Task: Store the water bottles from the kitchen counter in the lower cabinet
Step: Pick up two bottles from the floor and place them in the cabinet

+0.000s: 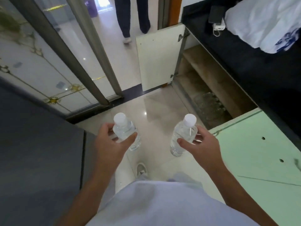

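Observation:
I hold two clear water bottles with white caps above the tiled floor. My left hand (112,141) grips the left bottle (124,130) round its upper body. My right hand (198,144) grips the right bottle (183,134) the same way, tilted slightly. To the right, the lower cabinet (211,82) under the black counter (254,66) stands open, its cream door (158,57) swung out. Several clear bottles (209,106) lie dimly on the cabinet's bottom shelf.
A pale green open door (260,152) juts out at right beside my right hand. A white bag (263,22), a phone and a power bank (218,22) lie on the counter. Another person's legs (130,18) stand in the doorway ahead. A dark surface (37,144) fills the left.

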A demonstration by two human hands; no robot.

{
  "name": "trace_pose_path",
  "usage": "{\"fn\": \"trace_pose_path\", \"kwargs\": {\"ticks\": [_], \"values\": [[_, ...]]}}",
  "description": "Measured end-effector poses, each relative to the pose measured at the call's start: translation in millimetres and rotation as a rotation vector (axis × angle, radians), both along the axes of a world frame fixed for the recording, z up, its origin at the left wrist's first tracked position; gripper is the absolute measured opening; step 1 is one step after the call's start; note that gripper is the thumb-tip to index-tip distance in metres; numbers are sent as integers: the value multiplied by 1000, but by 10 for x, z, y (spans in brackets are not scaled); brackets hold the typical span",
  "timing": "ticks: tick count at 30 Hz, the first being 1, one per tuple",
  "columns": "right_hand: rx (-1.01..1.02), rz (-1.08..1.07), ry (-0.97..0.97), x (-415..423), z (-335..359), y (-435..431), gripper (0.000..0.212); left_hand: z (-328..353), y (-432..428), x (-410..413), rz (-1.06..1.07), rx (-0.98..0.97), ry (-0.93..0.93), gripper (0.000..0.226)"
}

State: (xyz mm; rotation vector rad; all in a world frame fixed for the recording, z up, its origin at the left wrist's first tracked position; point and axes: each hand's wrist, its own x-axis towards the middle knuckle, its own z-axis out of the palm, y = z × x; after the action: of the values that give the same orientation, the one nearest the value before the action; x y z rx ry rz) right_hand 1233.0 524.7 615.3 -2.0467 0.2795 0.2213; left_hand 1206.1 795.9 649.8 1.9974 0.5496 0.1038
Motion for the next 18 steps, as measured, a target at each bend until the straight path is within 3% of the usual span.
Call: {"fn": "trace_pose_path", "kwargs": {"ticks": [4, 9, 18], "values": [[12, -198, 11, 255, -7, -118, 39, 15, -52, 857, -204, 62, -9, 53], [-7, -325, 38, 759, -126, -232, 40, -3, -284, 1730, -307, -17, -17, 55], [11, -178, 39, 2557, -144, -38, 38, -96, -138, 2893, -230, 47, 49, 54]]}}
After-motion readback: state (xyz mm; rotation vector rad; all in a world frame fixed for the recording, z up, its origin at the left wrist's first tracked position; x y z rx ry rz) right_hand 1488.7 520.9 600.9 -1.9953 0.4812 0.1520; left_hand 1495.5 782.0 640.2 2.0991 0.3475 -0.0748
